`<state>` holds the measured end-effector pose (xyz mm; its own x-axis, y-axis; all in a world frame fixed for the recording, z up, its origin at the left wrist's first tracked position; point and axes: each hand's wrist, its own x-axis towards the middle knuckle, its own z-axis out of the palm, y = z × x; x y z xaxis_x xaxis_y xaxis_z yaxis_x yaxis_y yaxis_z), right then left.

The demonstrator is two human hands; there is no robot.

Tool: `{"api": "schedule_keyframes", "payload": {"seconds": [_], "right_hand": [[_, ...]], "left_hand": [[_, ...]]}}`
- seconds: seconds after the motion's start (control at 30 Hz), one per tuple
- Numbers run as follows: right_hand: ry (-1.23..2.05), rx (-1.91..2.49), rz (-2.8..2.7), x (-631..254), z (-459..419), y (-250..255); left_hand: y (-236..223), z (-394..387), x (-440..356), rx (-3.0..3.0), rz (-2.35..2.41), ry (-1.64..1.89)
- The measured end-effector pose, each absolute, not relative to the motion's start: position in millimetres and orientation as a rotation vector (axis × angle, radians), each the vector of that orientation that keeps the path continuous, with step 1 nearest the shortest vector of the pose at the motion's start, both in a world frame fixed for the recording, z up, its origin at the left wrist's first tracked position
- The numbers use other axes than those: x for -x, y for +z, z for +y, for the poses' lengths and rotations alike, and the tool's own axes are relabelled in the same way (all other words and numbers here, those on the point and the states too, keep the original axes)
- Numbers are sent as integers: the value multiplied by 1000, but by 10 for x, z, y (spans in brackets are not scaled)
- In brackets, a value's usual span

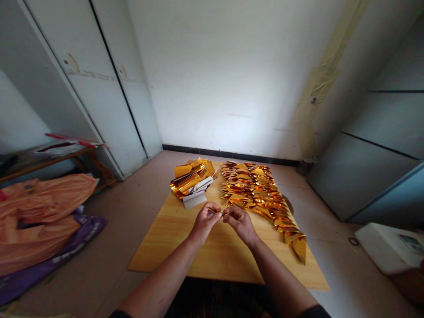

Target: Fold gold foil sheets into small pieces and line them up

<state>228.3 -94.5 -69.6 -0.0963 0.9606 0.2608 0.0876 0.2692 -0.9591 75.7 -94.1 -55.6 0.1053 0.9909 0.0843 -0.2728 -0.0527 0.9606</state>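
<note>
A plain white wall [232,79] rises at twelve o'clock above a pale tiled floor [126,221]. White cabinet doors [99,97] stand at ten o'clock, grey panels [371,168] at three. Orange bags [39,212] slump at nine o'clock.

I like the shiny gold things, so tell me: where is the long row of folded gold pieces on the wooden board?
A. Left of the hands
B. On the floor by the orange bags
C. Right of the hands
C: the row of folded gold pieces runs along the wooden board to the right of the right hand.
</note>
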Motion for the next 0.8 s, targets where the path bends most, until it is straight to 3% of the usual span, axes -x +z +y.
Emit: {"api": "schedule_keyframes", "payload": {"seconds": [0.8], "right_hand": [[1281, 1043, -1356, -2291, -980, -619]], "left_hand": [[-539, -978, -704, -1219, 954, 1222]]}}
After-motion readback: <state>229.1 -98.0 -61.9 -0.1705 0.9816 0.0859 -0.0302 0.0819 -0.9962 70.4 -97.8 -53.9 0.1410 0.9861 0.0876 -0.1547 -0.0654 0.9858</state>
